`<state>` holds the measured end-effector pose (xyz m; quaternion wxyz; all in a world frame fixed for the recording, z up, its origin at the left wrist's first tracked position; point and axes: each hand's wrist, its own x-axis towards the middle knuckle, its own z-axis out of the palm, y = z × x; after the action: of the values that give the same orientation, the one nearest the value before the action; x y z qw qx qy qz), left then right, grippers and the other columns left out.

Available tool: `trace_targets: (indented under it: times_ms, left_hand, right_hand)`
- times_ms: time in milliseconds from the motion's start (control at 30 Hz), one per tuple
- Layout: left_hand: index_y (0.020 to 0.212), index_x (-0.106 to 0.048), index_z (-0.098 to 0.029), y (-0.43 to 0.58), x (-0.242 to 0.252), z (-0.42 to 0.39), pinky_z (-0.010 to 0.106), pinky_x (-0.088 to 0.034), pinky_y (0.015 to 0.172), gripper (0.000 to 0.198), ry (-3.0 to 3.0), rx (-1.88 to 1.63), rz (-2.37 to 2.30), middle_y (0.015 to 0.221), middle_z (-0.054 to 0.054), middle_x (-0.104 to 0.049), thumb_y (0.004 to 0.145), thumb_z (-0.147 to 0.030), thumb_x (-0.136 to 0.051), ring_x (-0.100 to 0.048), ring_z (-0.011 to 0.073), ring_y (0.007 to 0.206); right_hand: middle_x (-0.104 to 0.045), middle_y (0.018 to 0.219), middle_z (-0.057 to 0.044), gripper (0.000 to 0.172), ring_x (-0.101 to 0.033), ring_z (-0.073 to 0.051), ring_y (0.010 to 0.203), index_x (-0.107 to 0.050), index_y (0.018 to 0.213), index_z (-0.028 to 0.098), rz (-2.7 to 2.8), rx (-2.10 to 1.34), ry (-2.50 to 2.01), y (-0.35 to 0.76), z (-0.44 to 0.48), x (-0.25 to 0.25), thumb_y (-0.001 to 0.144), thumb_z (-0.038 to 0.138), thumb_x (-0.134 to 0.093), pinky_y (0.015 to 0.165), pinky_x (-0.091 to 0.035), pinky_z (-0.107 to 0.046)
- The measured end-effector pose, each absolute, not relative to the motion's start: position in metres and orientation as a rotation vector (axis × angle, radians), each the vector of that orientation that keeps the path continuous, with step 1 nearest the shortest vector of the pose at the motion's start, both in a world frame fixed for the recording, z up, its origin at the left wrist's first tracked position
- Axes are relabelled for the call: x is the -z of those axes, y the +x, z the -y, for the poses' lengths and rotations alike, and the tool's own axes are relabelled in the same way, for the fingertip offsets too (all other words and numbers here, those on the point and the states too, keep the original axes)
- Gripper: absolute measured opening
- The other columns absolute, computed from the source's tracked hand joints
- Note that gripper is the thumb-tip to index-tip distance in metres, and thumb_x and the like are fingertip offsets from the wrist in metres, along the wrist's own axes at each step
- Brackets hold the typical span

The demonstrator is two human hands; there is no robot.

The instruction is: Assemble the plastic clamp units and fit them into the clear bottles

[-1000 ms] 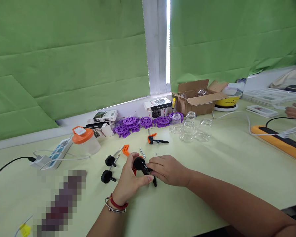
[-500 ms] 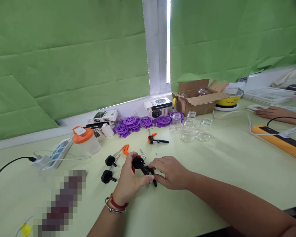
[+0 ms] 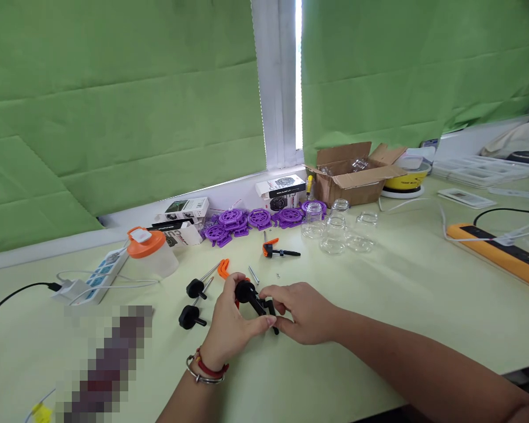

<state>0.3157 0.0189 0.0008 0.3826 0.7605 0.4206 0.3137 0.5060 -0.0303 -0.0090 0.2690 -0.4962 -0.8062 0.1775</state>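
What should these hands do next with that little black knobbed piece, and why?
Probably steady it with the left hand and give a small twist with the right hand. Both hands grip the black knobbed piece just above the table: the left wraps the knob end, and the right's fingers pinch the small part on its stem, so that joint looks unsettled.

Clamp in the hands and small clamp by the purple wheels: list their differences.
The held clamp is gripped by left hand and right hand; the lying clamp rests untouched on the table. The held clamp looks bulkier, with a round black knob; the lying clamp has a thin black bar. The held clamp's reddish part is mostly hidden; the lying clamp's orange part shows plainly. Both are mainly black.
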Motion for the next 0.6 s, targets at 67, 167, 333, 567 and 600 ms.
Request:
trace_targets:
  times_ms: [67,167,333,567,600]
  left_hand:
    - [0.116,-0.041,-0.019,0.316,-0.001,-0.019,0.039,-0.045,0.085,0.074,1.96,-0.796,-1.079,0.106,0.008,-0.055,0.056,-0.04,-0.079,-0.055,0.0237,0.096]
    - [0.114,-0.041,-0.02,0.316,-0.001,-0.019,0.04,-0.044,0.086,0.073,1.98,-0.814,-1.091,0.106,0.007,-0.055,0.055,-0.04,-0.079,-0.055,0.0237,0.097]
    - [0.113,-0.043,-0.021,0.319,-0.002,-0.016,0.04,-0.045,0.081,0.074,2.031,-0.827,-1.176,0.102,0.006,-0.057,0.051,-0.042,-0.079,-0.057,0.0242,0.091]
    - [0.122,-0.04,-0.02,0.324,0.003,-0.012,0.046,-0.043,0.088,0.087,2.205,-0.839,-1.332,0.117,0.012,-0.055,0.048,-0.047,-0.078,-0.053,0.0324,0.107]
    - [0.122,-0.04,-0.02,0.324,0.004,-0.012,0.047,-0.042,0.089,0.088,2.225,-0.848,-1.339,0.118,0.013,-0.054,0.048,-0.047,-0.077,-0.053,0.0335,0.109]
  right_hand:
    - [-0.06,0.066,0.003,0.024,-0.047,-0.01,0.054,-0.059,0.1,0.02,2.124,-0.555,-1.378,0.506,0.029,0.009,0.076,0.019,-0.054,0.053,-0.029,-0.022]
    - [-0.054,0.06,0.004,0.012,-0.042,-0.009,0.052,-0.06,0.088,0.019,1.921,-0.798,-1.38,0.506,0.026,0.01,0.082,0.021,-0.05,0.051,-0.03,-0.021]
    - [-0.053,0.059,0.002,0.036,-0.041,-0.007,0.048,-0.057,0.072,0.015,1.506,-1.47,-1.181,0.5,0.025,0.015,0.087,0.046,-0.046,0.047,-0.032,-0.021]
    - [-0.053,0.055,0.003,0.035,-0.05,-0.009,0.049,-0.058,0.069,0.013,1.089,-1.82,-0.988,0.485,0.026,0.024,0.077,0.047,-0.06,0.049,-0.034,-0.023]
    - [-0.052,0.054,0.003,0.034,-0.049,-0.009,0.048,-0.059,0.07,0.013,1.068,-1.823,-0.986,0.484,0.025,0.024,0.076,0.046,-0.061,0.049,-0.034,-0.023]
